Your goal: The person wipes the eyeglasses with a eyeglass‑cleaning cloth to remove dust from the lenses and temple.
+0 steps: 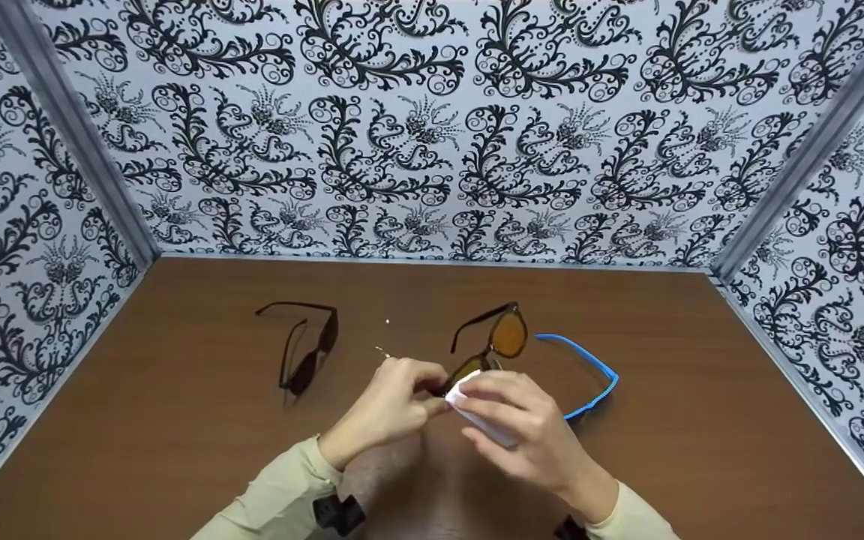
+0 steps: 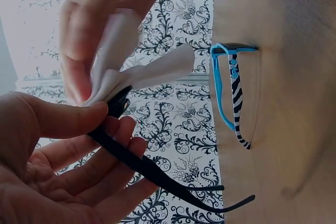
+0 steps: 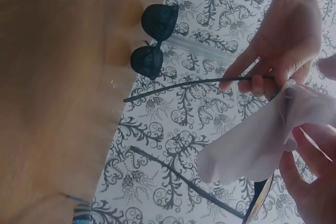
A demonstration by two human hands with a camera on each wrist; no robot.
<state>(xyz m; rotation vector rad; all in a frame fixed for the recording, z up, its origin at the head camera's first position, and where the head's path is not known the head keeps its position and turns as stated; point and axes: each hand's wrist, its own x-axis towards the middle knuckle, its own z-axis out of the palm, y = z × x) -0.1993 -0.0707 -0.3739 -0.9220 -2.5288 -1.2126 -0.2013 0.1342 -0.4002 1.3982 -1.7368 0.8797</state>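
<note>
My left hand point(image 1: 394, 401) grips a pair of dark-framed sunglasses with amber lenses point(image 1: 508, 334) by one end of the front, near the hinge. Both temples of the sunglasses stick out unfolded. In my right hand point(image 1: 526, 420) is a white cloth point(image 1: 488, 424), pinched over the lens nearest the left hand. Seen from the left wrist, the cloth point(image 2: 157, 69) is bunched at the left thumb and its loose ends spread outward. The right wrist view shows the cloth point(image 3: 247, 140) draped across the front, hiding much of that lens.
Dark sunglasses point(image 1: 316, 352) rest on the brown table point(image 1: 199, 450) at the left, temples unfolded. Blue-framed glasses point(image 1: 603, 375) lie at the right; a zebra-striped temple point(image 2: 238, 98) shows from the left wrist. Patterned walls point(image 1: 432, 135) enclose the table's back and sides.
</note>
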